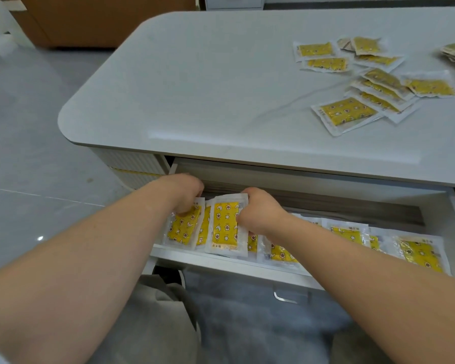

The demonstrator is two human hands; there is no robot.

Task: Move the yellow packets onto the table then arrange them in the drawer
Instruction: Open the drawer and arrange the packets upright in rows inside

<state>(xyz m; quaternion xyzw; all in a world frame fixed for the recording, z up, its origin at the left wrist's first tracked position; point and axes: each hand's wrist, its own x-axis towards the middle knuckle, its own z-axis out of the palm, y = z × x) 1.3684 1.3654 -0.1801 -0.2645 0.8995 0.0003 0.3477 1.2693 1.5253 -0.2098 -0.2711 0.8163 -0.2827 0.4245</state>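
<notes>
Head view, right hand [258, 211]: my fingers curl round the right edge of the upright packet [225, 227] and clamp it, knuckles toward the camera.
Head view, left hand [185, 193]: my fingers bend down onto the top corner of the leftmost packet [183, 228], apparently pinching it; the fingertips themselves are hidden behind the hand.
Key relation: the upright packet stands between my two hands, touching my right fingers and just beside my left. Its long axis runs away from me, front to back of the drawer [221, 261].
Nearer hand: the right, already on it.
Packet look: clear, crinkled plastic sleeve around a yellow panel printed with stars, moons and flowers.
Beyond my right fingers: a row of packets [418, 252] overlaps along the drawer, leaning on its front wall.
Well past both hands: loose packets [344, 111] lie scattered on the table [208, 88], apparently not yet filed.
</notes>
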